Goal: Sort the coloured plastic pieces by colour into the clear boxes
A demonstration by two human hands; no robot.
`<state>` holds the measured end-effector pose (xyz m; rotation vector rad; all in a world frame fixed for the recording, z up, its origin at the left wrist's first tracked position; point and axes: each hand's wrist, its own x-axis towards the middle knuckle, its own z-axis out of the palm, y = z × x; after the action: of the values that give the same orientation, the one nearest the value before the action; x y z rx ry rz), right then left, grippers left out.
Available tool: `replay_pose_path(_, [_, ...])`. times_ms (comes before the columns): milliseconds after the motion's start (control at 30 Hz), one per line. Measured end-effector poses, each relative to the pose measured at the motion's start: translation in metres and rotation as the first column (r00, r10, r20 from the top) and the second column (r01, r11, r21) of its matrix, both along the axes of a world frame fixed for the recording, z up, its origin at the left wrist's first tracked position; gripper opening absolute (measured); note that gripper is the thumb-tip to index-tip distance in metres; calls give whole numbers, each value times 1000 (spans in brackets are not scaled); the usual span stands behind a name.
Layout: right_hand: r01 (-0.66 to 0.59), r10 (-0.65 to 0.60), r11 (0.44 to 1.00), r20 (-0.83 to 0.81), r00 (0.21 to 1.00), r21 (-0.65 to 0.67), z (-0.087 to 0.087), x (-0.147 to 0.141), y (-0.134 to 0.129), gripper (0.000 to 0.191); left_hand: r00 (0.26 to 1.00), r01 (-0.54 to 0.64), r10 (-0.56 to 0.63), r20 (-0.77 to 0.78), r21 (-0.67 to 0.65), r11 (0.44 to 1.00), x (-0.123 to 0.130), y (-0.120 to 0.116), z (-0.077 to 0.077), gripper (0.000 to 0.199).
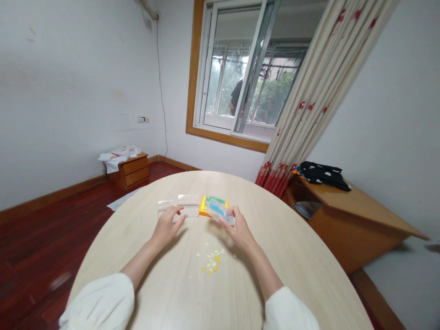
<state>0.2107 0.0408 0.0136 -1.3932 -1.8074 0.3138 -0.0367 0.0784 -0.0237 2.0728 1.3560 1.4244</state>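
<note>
A round pale wood table [240,284] filled the bottom and centre of the frame, beneath a sliding window [228,87] at upper centre. A cream curtain [309,105] with red flowers hung at upper right, its hem beside a tilted-looking brown desk [343,215] at right. A small drawer cabinet [135,170] stood at centre left, white papers or cloths [120,153] on top, while folded black fabric [321,175] with white spots lay on the desk.

Two bare hands in white sleeves worked over the middle of the table. The right hand [239,227], at centre, pinched a clear packet [220,210] with blue contents by its right edge, thumb against fingers, tilting it over the front of a yellow-edged box [203,207] with green on its face. The left hand [168,224], left of centre, had thumb and forefinger spread apart near clear plastic pieces [188,200] lying left of the box; whether it touched them could not be told. Smallest of all, cream and yellow bits [212,262] lay scattered on the tabletop just below centre, between the two forearms.
</note>
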Motion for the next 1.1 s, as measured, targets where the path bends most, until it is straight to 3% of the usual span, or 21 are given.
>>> replay_pose_path(67, [-50,50,998,0,999,-38,-3,0,-23,23,956,215,-160,247,-213,953,18,-17,8,47])
replay_pose_path(167, [-151,152,987,29,988,-54,-8,-4,-56,27,732,609,-357,580,-323,724,45,-45,14,69])
replay_pose_path(200, [-184,186,982,40,982,-48,-9,-5,-65,30,678,675,-382,628,-327,661,52,-53,15,70])
replay_pose_path(267, [-230,231,973,51,972,-21,-11,-9,-79,34,623,728,-372,688,-337,597,63,-66,16,67])
replay_pose_path(400, [-213,210,975,49,976,69,-18,-14,-88,34,636,702,-329,698,-346,622,69,-77,17,59])
replay_pose_path(633, [-195,191,968,39,981,160,-26,-22,-85,37,689,650,-321,649,-359,670,62,-75,23,59])
replay_pose_path(800, [-190,195,973,-22,981,134,-28,-23,-83,34,691,663,-333,642,-380,645,57,-74,23,59])
replay_pose_path(967, [-38,54,995,-183,982,94,-25,-13,-78,40,642,740,-403,653,-389,548,57,-76,24,68])
replay_pose_path(1100, [-83,96,994,-196,976,72,-23,-12,-76,33,625,750,-423,656,-354,559,56,-75,25,71])
